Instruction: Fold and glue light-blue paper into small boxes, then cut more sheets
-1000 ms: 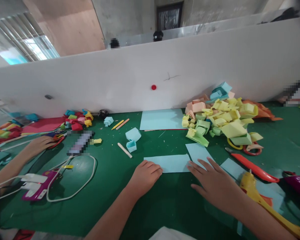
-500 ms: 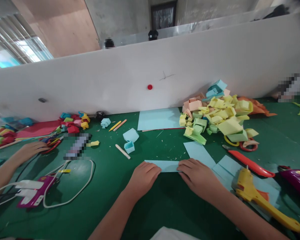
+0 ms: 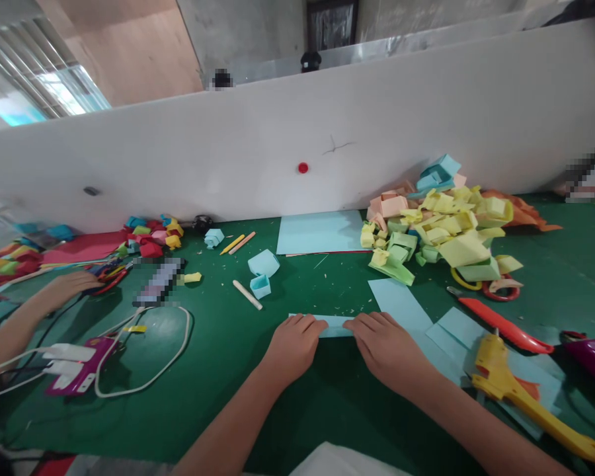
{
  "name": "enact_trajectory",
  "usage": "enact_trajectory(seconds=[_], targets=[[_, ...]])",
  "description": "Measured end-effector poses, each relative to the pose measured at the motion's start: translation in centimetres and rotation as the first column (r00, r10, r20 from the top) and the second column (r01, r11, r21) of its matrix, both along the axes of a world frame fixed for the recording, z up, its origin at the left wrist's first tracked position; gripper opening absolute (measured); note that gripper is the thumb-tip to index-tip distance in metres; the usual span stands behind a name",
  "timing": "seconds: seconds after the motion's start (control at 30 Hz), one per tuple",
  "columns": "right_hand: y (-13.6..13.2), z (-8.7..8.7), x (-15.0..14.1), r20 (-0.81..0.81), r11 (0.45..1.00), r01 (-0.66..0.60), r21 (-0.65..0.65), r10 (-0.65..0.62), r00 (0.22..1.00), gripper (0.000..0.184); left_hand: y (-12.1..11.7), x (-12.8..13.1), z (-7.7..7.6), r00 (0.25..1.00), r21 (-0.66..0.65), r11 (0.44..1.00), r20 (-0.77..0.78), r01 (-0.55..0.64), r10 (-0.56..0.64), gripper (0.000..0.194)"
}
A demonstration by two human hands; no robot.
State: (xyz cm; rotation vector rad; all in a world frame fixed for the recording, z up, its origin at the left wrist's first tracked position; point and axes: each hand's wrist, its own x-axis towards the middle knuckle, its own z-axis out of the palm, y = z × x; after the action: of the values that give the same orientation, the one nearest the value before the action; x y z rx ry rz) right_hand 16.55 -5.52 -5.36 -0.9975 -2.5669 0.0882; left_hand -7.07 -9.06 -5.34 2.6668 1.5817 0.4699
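Note:
A folded strip of light blue paper [image 3: 336, 326] lies on the green table in front of me. My left hand [image 3: 296, 345] is closed on its left part, the fingertips pressing along the strip. At the other end my right hand [image 3: 383, 345] grips it, thumb underneath and fingers on top. A short length of the strip shows between the two hands; the fingers cover the rest. Just beyond my right hand lies a loose blue paper piece [image 3: 401, 305].
A yellow glue gun [image 3: 515, 390] and a red-handled cutter [image 3: 506, 325] lie right, near more blue sheets. Folded paper pieces [image 3: 456, 228] are heaped behind them. At left are a purple power strip [image 3: 82, 367], cables and another person's hand [image 3: 72, 284].
My hands have moved closer together along the strip, leaving less of it showing between them. The whole view has shifted slightly.

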Motion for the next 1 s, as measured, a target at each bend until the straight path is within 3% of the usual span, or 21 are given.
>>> enact_trajectory(seconds=[0.2, 0.47, 1.0], targets=[[0.0, -0.6, 0.1, -0.008, 0.999, 0.036, 0.029, -0.036, 0.999, 0.033, -0.1, 0.1, 0.4, 1.000, -0.029, 1.000, 0.022, 0.005, -0.005, 0.029], [0.1, -1.5, 0.4, -0.036, 0.998, 0.036, -0.049, -0.038, 0.999, 0.032, -0.4, -0.1, 0.9, 0.998, -0.025, 0.999, 0.056, 0.025, -0.023, 0.022], [0.5, -2.0, 0.5, -0.108, 0.992, 0.074, -0.098, -0.085, 0.991, 0.033, -0.2, -1.0, 0.3, 0.992, 0.041, 0.999, 0.128, -0.003, -0.002, 0.028]])
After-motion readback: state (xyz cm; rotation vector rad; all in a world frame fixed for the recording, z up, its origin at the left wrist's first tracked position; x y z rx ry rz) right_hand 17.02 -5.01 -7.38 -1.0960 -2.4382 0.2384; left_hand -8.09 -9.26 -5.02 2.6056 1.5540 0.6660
